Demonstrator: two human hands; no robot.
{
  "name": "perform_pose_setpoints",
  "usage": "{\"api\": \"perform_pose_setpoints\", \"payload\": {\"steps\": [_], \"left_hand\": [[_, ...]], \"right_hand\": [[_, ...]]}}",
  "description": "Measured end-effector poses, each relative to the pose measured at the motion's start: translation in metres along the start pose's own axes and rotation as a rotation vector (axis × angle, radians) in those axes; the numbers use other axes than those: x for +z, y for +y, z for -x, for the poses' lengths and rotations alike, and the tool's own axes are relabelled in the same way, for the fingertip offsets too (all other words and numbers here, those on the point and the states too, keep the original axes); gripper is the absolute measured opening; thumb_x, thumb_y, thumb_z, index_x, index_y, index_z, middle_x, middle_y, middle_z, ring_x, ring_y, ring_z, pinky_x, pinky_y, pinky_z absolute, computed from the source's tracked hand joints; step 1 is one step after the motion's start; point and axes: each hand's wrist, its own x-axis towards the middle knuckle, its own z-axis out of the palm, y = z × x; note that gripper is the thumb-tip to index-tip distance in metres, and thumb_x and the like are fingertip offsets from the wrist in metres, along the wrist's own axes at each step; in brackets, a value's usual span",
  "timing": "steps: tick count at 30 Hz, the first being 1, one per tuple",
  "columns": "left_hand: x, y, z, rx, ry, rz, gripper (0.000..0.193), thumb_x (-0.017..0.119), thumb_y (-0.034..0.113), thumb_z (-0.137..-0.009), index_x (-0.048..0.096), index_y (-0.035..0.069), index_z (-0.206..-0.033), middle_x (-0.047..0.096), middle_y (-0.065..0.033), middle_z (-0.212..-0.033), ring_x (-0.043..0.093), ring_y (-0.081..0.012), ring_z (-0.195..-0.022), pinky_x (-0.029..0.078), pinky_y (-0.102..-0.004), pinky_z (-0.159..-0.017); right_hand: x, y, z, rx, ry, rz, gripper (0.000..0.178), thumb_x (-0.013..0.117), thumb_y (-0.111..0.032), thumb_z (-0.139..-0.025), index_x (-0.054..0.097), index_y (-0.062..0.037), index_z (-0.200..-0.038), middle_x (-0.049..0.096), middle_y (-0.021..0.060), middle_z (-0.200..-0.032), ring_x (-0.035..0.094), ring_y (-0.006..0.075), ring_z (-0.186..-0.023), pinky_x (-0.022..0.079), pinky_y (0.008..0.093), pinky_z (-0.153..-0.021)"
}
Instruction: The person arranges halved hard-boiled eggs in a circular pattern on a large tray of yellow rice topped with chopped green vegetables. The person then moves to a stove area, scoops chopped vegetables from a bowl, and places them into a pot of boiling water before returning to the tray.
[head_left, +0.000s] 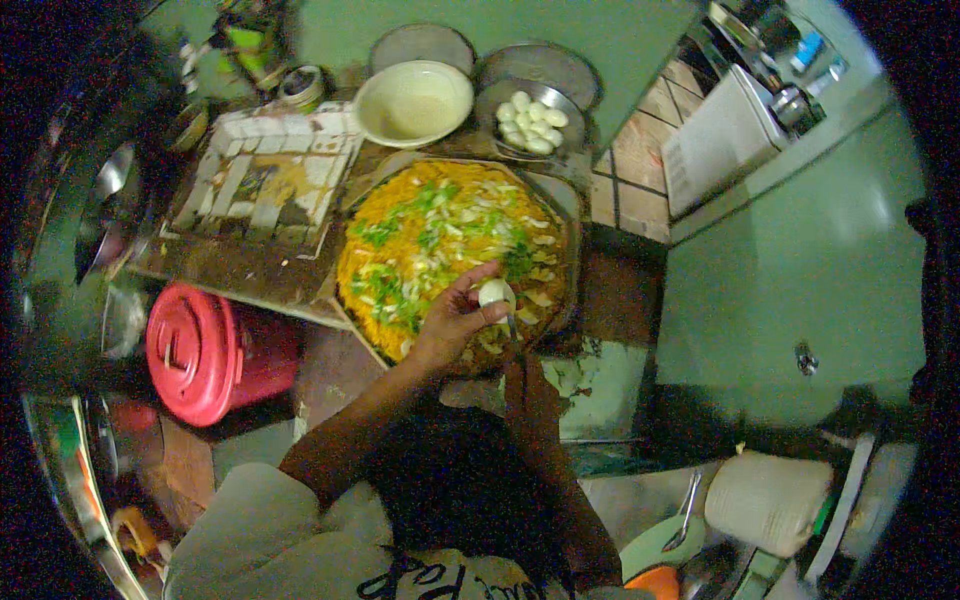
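A peeled boiled egg (494, 292) is pinched between the thumb and fingers of my left hand (455, 320), just over the food. Close below it, my right hand (530, 380) is in dark shadow. From that hand a thin metal blade, like a small knife (513, 326), points up to the egg; its handle is hidden. Under both hands lies a wide round tray of yellow-orange food (400, 215), topped with chopped green herbs (378, 283) and white pieces. Pale egg-like slices (541, 272) lie along its right side.
Behind the tray stand a cream bowl (413, 100) and a metal bowl (560, 100) holding several peeled eggs (522, 117). A worn white frame-like board (222, 180) lies left on the table. Below left is a red lidded bucket (190, 350). A green wall (800, 270) rises at right.
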Motion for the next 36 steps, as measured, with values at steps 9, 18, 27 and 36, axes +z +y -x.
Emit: {"api": "perform_pose_setpoints", "payload": {"steps": [9, 18, 27, 36], "left_hand": [[-0.007, -0.002, 0.059, 0.046, 0.059, -0.143, 0.044, 0.073, 0.010, -0.088, 0.058, 0.004, -0.130, 0.068, -0.0008, -0.109, 0.062, -0.0085, -0.095, 0.050, -0.0256, -0.088], [-0.049, 0.000, 0.089, -0.002, 0.046, -0.042, 0.049, 0.070, 0.015, -0.091, 0.054, 0.007, -0.136, 0.067, 0.0002, -0.109, 0.061, -0.0085, -0.092, 0.051, -0.0250, -0.083], [-0.141, 0.014, 0.084, -0.258, 0.113, 0.198, 0.046, 0.067, 0.021, -0.091, 0.056, 0.006, -0.132, 0.066, -0.0096, -0.111, 0.066, -0.0170, -0.087, 0.057, -0.0293, -0.080], [-0.132, 0.013, 0.063, -0.349, 0.001, 0.262, 0.034, 0.063, 0.017, -0.090, 0.058, 0.003, -0.121, 0.065, -0.0132, -0.113, 0.067, -0.0275, -0.101, 0.059, -0.0401, -0.086]], "right_hand": [[0.024, 0.013, 0.035, -0.343, 0.009, 0.234, 0.035, 0.040, -0.033, -0.103, 0.050, -0.0042, -0.120, 0.065, 0.0256, -0.083, 0.064, 0.0447, -0.076, 0.049, 0.0531, -0.065], [0.063, -0.030, 0.021, -0.042, -0.251, 0.114, 0.039, 0.042, -0.036, -0.102, 0.048, -0.0039, -0.123, 0.065, 0.0272, -0.087, 0.063, 0.0473, -0.081, 0.049, 0.0546, -0.067], [0.094, -0.068, 0.035, -0.262, -0.070, -0.043, 0.035, 0.048, -0.025, -0.100, 0.055, -0.0018, -0.126, 0.064, 0.0194, -0.093, 0.061, 0.0343, -0.076, 0.049, 0.0433, -0.067], [0.076, -0.113, 0.062, 0.190, 0.164, -0.232, 0.034, 0.055, -0.018, -0.098, 0.058, -0.0053, -0.130, 0.063, 0.0087, -0.090, 0.058, 0.0146, -0.070, 0.051, 0.0299, -0.065]]}}
